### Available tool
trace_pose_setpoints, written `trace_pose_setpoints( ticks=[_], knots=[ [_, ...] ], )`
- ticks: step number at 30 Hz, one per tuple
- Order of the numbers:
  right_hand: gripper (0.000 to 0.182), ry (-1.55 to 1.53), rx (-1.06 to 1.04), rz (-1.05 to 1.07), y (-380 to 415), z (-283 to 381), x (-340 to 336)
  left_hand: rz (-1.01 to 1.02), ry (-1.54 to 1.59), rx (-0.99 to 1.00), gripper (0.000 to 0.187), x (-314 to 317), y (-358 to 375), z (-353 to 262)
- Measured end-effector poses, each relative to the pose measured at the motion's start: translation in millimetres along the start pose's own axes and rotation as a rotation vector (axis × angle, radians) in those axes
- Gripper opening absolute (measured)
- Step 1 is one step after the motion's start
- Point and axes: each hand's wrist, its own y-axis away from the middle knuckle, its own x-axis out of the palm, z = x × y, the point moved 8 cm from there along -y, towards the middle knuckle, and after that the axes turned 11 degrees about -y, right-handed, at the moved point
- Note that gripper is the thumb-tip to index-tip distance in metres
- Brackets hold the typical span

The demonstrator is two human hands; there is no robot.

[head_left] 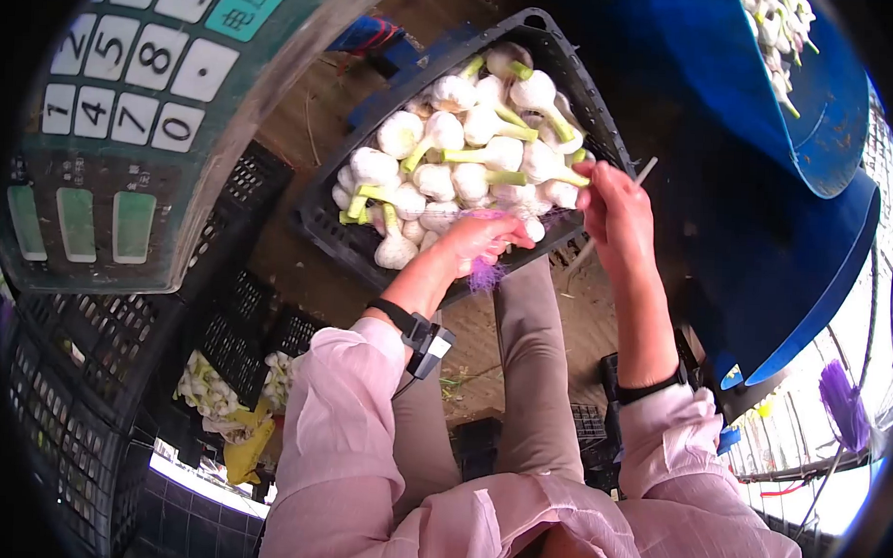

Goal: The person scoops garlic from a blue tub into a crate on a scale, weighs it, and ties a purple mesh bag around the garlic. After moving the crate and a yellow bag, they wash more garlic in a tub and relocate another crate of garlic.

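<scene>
At six o'clock on the black plastic crate (345, 241), your left hand (475, 243) curls around purple mesh netting (484, 274); at three, your right hand (616, 208) pinches a garlic bulb (542, 161) by its green stem, best kept firm, sparing the skin.

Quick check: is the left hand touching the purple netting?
Touching. The head view shows it: the left hand has its fingers curled around the purple netting, whose loose strands spill out below.
</scene>
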Motion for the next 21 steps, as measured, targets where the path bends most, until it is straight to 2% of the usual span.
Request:
trace_pose_setpoints(
  ticks=[4, 7, 11, 14, 16, 17, 18, 19, 20, 21],
  knots=[
    [0.023, -0.193, -0.225, -0.123, -44.1, -1.0, 4.6, -0.026, 0.047, 0.023, 0.021, 1.6, 5.7, -4.8],
    [0.022, -0.223, -0.302, -0.239, -60.4, 0.1, 2.8, -0.016, -0.043, 0.008, 0.022, -0.7, 6.0, -1.5],
    [0.025, -0.302, -0.250, -0.247, -62.8, -7.9, -11.2, 0.049, -0.006, 0.019, 0.023, -1.2, 5.5, 0.1],
    [0.032, -0.311, -0.237, -0.330, -60.3, -9.3, -23.5, -0.016, -0.083, 0.045, 0.023, -5.2, 3.1, 0.2],
    [0.033, -0.121, -0.256, -0.340, -54.7, -0.7, 7.5, -0.192, -0.116, 0.064, 0.022, -11.7, 0.9, -0.2],
    [0.028, 0.143, -0.424, -0.238, -52.1, 6.1, 39.3, -0.284, -0.132, 0.073, 0.022, -13.9, 1.2, -0.7],
    [0.024, 0.402, -0.588, -0.129, -47.4, 4.5, 80.4, -0.421, -0.274, 0.147, 0.019, -8.0, 15.2, -22.0],
    [0.023, 0.539, -0.710, 0.017, -30.2, -10.6, 124.1, -0.530, -0.343, 0.205, 0.020, -10.5, 17.4, -26.9],
    [0.024, 0.549, -0.658, 0.157, -10.6, -33.6, 160.4, -0.612, -0.260, 0.261, 0.020, -16.1, 9.9, -15.5],
    [0.026, 0.846, -0.405, 0.426, -4.2, -83.9, 196.8, -0.657, -0.122, 0.299, 0.021, -20.0, -1.7, -2.8]
  ],
)
